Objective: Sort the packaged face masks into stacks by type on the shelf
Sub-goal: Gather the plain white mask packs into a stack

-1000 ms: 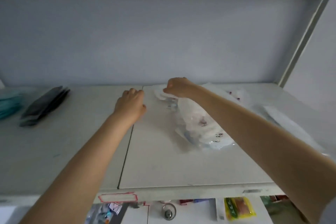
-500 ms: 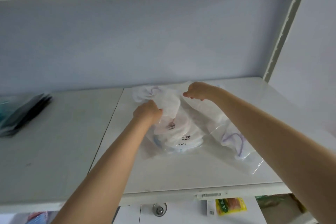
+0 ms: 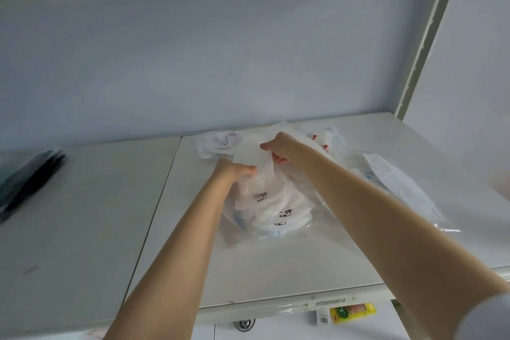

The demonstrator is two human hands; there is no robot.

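Both hands, left point(image 3: 233, 172) and right point(image 3: 278, 146), pinch one flat white mask packet point(image 3: 252, 159) | crinkly clear-wrapped mask pile point(image 3: 276, 210) at 6 o'clock beneath | smooth white shelf point(image 3: 276, 265) | dark packets point(image 3: 27, 176) at 9 o'clock

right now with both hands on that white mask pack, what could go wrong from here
Both the left hand and right hand pinch one white mask pack above the loose pile of panda-print packs; lifting may drag or scatter those slippery packs. The pack by the right could get nudged by the forearm.
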